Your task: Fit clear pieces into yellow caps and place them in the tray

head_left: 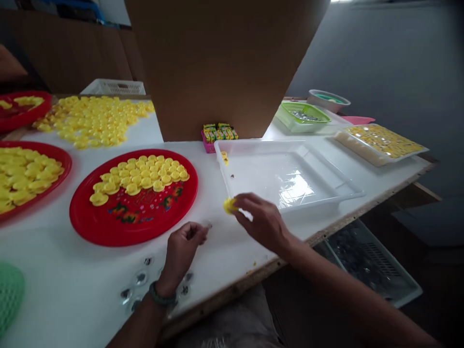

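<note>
Left hand (183, 246), low centre of the frame, has its thumb and fingers pressed together on a small clear piece (208, 224), its edges hard to make out; right hand (264, 220), just right of centre, pinches a yellow piece (229, 206) at its fingertips, right by the near left corner of a white tray (257, 179). Down by the left wrist, clear round pieces (140, 278) with dark middles lie scattered on the white table (224, 251), and a green mesh item (10, 297) pokes in at lower left. Moving up, left of centre, a red oval tray (97, 232) carries rows of yellow discs (145, 173) across its upper half, with another red tray (67, 162), heaped, at the left edge. Farther on, a pink box (208, 145) of small packets (221, 133) sits before the big cardboard panel (224, 67), a loose yellow pile (97, 118) spreads across the upper left, and a green basket (308, 125) stands upper right.
</note>
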The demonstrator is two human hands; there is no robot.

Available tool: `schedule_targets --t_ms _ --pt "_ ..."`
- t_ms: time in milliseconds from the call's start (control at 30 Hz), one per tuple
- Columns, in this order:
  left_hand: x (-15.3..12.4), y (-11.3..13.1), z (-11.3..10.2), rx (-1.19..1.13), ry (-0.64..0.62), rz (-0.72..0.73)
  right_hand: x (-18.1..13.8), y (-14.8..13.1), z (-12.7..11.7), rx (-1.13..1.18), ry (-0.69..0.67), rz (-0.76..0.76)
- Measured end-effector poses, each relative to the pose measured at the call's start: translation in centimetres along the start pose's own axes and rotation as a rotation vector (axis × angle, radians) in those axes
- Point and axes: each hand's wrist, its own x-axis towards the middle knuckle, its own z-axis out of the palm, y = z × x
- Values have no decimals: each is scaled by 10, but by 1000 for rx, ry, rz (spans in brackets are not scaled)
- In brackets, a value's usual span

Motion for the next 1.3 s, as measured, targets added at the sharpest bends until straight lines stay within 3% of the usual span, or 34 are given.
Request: schedule_targets --t_ms 133,267,500,700,900,1100,1300 --pt "-2 -1 1 -44 -21 16 -65 -23 32 50 -187 43" --pt "-5 -12 7 8 -122 23 -86 -16 64 32 -243 142" --pt "-12 -14 13 -29 -276 -3 -88 -23 45 114 -64 150" --pt "-22 -4 21 -63 -457 -52 -100 -36 46 183 -100 89" --pt "-15 -8 25 -43 -488 -33 -101 -32 48 158 -116 176" --pt "-2 -19 29 201 -263 130 -95 -23 55 39 -124 312" --pt "3 -28 31 221 -335 72 -86 -23 61 -39 -239 283"
